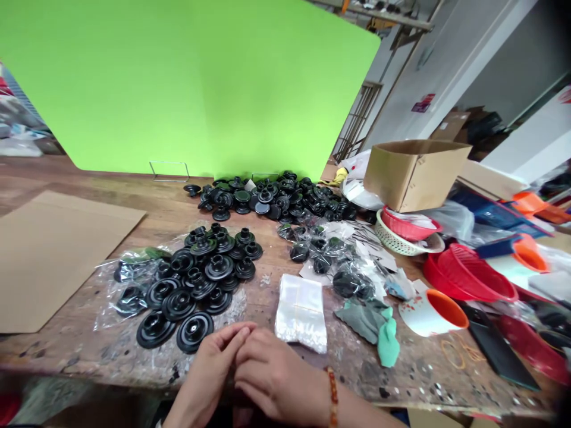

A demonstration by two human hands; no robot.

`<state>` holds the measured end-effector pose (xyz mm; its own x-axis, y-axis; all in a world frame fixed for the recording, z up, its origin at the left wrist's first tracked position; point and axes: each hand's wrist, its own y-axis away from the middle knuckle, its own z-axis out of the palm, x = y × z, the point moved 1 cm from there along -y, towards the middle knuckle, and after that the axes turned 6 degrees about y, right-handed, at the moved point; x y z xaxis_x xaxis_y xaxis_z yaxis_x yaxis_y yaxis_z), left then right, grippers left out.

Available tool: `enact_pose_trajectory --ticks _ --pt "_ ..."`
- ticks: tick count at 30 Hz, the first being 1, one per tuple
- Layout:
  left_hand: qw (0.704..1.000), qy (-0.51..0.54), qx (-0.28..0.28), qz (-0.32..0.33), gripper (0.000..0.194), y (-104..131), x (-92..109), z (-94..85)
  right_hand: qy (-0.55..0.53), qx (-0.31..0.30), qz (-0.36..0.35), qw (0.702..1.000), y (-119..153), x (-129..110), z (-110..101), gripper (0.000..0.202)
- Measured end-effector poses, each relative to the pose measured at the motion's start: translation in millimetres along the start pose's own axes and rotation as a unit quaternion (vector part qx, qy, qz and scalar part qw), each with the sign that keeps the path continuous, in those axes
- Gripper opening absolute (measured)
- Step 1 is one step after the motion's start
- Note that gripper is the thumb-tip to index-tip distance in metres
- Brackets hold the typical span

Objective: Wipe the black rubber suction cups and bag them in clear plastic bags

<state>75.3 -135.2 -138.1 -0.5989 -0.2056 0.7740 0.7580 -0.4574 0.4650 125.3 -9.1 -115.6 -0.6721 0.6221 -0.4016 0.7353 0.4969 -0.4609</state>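
Note:
At the table's front edge my left hand (217, 364) and my right hand (277, 370) meet, fingertips pressed together. Both are closed, and anything small between the fingers is hidden from me. Just beyond my left hand lies a pile of black round discs with raised hubs (195, 330); some at its left side are in clear plastic bags (132, 300). A stack of clear plastic bags (301, 309) lies close beyond my right hand. To the right of that stack is a grey-green cloth (363, 321).
A bigger heap of black discs (267, 196) stretches along the back below a green board (200, 89). Bagged parts (321, 255) lie right of centre. At right are a cardboard box (417, 175), red baskets (473, 273) and a white-orange roll (432, 312). Flat cardboard (57, 249) lies left.

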Motion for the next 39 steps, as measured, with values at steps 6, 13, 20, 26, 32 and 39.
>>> enact_pose_trajectory --ticks 6,13,20,26,32,39 --pt "0.994 0.075 0.077 0.016 0.033 1 5 -25.5 -0.099 0.041 0.102 0.989 -45 46 -14 0.018" --pt "0.985 -0.069 0.107 0.118 0.031 4 11 -29.0 0.074 -0.003 0.264 0.962 -75 124 15 0.037" --pt "0.967 -0.142 0.149 0.148 0.051 -2 6 -32.9 0.033 -0.039 0.303 0.952 -38 67 3 0.019" --pt "0.958 -0.171 0.118 0.2 0.033 0 11 -16.3 -0.343 0.036 0.382 0.858 -24 29 -6 0.022" --pt "0.952 -0.2 0.099 0.209 0.028 5 12 -8.7 -0.459 0.037 0.402 0.792 -4 24 -4 0.023" --pt "0.932 -0.232 0.025 0.278 0.024 4 11 -4.0 -0.567 0.108 0.356 0.735 4 25 -11 0.024"
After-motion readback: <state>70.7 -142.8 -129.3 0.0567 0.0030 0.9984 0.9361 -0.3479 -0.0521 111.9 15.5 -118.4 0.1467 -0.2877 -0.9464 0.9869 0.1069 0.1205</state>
